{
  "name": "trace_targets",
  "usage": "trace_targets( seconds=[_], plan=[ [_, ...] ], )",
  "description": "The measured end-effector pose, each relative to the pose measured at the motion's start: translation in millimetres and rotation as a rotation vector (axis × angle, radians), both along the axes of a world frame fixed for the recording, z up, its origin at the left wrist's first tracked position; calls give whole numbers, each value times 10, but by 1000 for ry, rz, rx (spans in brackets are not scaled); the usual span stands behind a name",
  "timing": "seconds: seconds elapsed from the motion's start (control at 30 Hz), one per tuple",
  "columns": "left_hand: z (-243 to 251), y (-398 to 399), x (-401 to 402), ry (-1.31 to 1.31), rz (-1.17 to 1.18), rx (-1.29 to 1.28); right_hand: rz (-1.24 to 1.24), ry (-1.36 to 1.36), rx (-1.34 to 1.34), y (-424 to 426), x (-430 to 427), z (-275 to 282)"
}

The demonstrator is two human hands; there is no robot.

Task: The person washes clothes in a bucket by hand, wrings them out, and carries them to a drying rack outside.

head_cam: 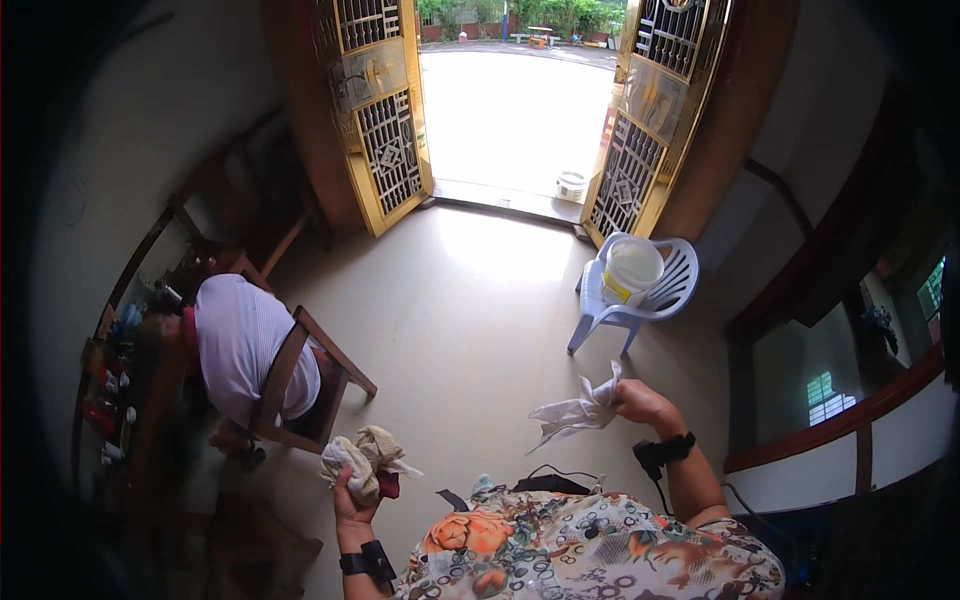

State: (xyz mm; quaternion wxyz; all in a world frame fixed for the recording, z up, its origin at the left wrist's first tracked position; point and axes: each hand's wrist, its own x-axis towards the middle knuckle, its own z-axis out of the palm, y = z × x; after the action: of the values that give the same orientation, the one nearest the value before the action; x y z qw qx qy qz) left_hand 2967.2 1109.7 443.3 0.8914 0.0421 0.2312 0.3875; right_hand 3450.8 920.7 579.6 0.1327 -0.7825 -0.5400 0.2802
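Note:
My left hand (354,504) grips a bunch of crumpled cream cloths (364,459), with a dark red piece of cloth at its lower right side. To the right, my right hand (646,406) is closed on a white cloth (574,412), whose loose ends stick out to the left and upward. The two hands are well apart, on either side of my body. A light blue plastic armchair (675,281) stands on the floor beyond my right hand, and a white plastic bucket (634,270) rests on its seat.
At the left, a person (244,341) sits on a wooden chair (352,367) by a dark table with several small items. Ahead, metal-grille doors (390,150) stand open to a bright yard. Another white bucket (571,186) is at the threshold. A glass-fronted cabinet (840,442) lines the right.

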Motion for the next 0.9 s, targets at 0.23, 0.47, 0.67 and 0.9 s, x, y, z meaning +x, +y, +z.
trace_targets(
  seconds=[0.23,0.47,0.67,0.9],
  plan=[
    [400,1488,1702,-28,-123,146,-263,-270,542,728,666,409],
    [588,2397,3099,-40,-162,217,-235,-632,871,1961,1953,604],
    [666,3072,3437,10,34,53,-226,-475,1043,3327,2885,977],
    [304,3985,3777,108,129,-32,-205,-407,1249,4714,3835,979]
  ],
)
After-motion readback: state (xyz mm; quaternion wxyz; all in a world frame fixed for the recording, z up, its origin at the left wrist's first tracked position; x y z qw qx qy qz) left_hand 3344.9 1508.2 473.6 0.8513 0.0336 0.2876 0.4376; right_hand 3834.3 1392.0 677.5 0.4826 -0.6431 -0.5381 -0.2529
